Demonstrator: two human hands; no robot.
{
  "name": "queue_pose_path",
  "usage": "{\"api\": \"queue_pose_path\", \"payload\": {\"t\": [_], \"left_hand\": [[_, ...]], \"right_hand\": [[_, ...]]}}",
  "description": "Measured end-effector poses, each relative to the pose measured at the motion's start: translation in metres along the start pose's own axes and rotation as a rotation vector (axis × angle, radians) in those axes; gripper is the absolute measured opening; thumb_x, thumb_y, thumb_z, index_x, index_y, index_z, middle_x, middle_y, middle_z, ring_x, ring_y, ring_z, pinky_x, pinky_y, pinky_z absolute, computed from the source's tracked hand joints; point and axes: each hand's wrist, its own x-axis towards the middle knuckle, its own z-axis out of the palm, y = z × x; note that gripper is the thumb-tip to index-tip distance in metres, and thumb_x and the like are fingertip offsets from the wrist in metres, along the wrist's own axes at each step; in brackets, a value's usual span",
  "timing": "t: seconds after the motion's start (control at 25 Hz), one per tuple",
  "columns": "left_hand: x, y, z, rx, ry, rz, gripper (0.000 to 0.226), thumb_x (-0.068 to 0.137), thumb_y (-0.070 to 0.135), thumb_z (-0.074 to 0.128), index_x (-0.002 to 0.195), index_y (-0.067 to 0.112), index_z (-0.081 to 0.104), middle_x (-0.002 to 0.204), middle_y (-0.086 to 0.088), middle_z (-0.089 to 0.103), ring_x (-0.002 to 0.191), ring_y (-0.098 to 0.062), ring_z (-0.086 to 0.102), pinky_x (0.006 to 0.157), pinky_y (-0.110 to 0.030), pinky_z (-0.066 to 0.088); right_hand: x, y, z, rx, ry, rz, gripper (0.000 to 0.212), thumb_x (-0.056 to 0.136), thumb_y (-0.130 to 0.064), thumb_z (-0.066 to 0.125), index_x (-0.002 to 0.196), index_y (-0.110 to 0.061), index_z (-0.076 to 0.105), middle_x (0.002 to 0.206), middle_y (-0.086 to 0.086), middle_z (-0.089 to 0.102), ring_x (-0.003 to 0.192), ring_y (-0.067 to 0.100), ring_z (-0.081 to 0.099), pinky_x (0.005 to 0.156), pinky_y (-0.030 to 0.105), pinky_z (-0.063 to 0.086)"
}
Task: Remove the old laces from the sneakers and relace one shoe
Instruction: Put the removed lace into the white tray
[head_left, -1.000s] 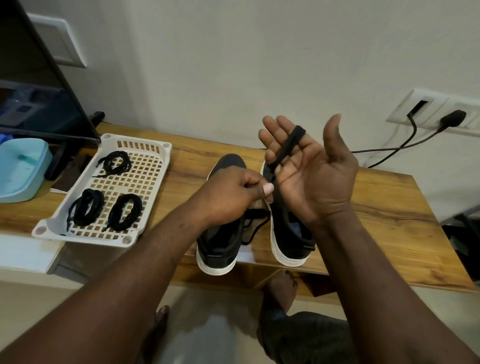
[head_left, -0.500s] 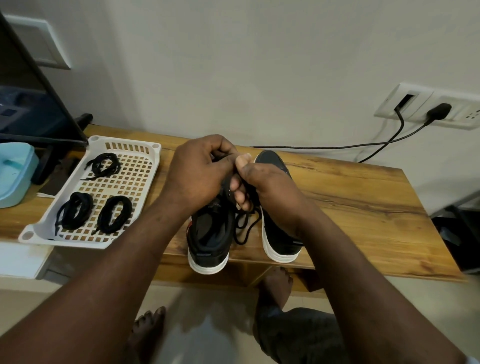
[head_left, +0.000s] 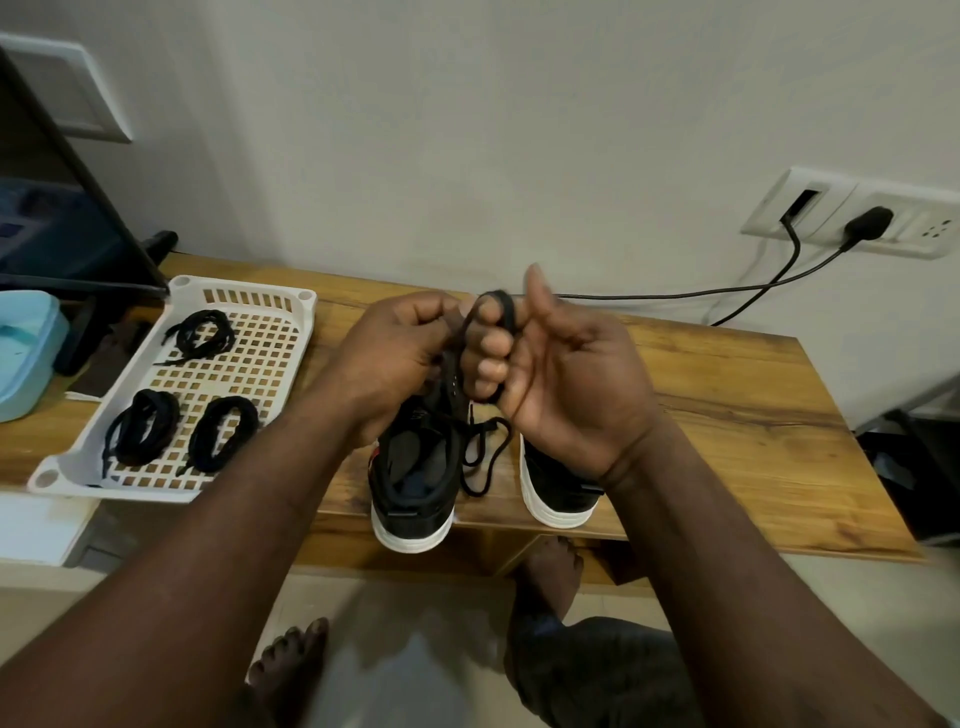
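Two black sneakers with white soles stand heels toward me on the wooden table (head_left: 727, 415): the left sneaker (head_left: 415, 483) and the right sneaker (head_left: 558, 493), both partly hidden by my hands. A black lace (head_left: 485, 452) is wound around the curled fingers of my right hand (head_left: 561, 379), its loose end hanging between the shoes. My left hand (head_left: 400, 353) pinches the same lace just left of those fingers, above the left sneaker.
A white slotted tray (head_left: 260, 364) at the left holds three coiled black laces (head_left: 140, 431). A light blue box (head_left: 26, 353) and a monitor (head_left: 62, 223) stand further left. A black cable (head_left: 675, 296) runs from the wall socket (head_left: 857, 218). My bare feet are under the table's front edge.
My right hand turned from an open raised palm to curled fingers with the lace wound round them. Both hands came together over the shoes, then rose slightly.
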Motion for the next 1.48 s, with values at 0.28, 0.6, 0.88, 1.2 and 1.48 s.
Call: {"api": "queue_pose_path", "payload": {"t": [0.28,0.6,0.88,1.2,1.48], "left_hand": [[-0.001,-0.015,0.009,0.397,-0.141,0.007,0.029,0.105,0.033,0.061,0.089,0.017,0.079,0.073,-0.001,0.062,0.059,-0.014,0.047,0.056,-0.025,0.037],[0.000,0.004,-0.005,0.118,0.003,0.082,0.027,0.099,0.025,0.066,0.080,0.008,0.074,0.054,0.007,0.047,0.046,-0.005,0.037,0.044,-0.017,0.028],[-0.003,0.006,-0.005,0.024,0.075,0.025,0.037,0.106,0.022,0.058,0.070,0.015,0.063,0.052,0.001,0.052,0.041,-0.012,0.046,0.045,-0.020,0.044],[-0.005,-0.011,0.004,0.537,-0.157,0.051,0.028,0.101,0.039,0.065,0.084,0.020,0.078,0.062,0.014,0.058,0.060,-0.003,0.051,0.065,-0.028,0.038],[-0.008,0.008,0.000,0.301,0.106,0.350,0.029,0.100,0.022,0.068,0.081,0.000,0.073,0.064,-0.014,0.067,0.057,-0.022,0.064,0.059,-0.021,0.051]], "right_hand": [[0.004,-0.011,-0.007,0.151,0.184,-0.420,0.062,0.103,-0.059,0.040,0.116,-0.001,0.062,0.102,0.013,0.066,0.098,0.026,0.066,0.093,0.035,0.051],[-0.001,0.003,-0.011,-0.876,0.390,-0.167,0.063,0.103,-0.058,0.044,0.100,0.000,0.070,0.081,0.007,0.070,0.073,0.012,0.064,0.070,0.024,0.051],[-0.001,0.005,0.008,-0.419,0.017,-0.034,0.057,0.108,-0.051,0.034,0.097,-0.003,0.063,0.076,0.008,0.061,0.071,0.020,0.057,0.070,0.030,0.050],[0.008,-0.009,-0.001,-0.015,0.281,-0.496,0.079,0.101,-0.064,0.031,0.128,0.006,0.059,0.112,0.020,0.069,0.110,0.034,0.068,0.102,0.040,0.053],[0.005,0.009,-0.003,-0.756,0.268,-0.027,0.093,0.100,-0.075,0.016,0.101,0.004,0.066,0.083,0.013,0.066,0.079,0.024,0.062,0.082,0.043,0.049]]}}
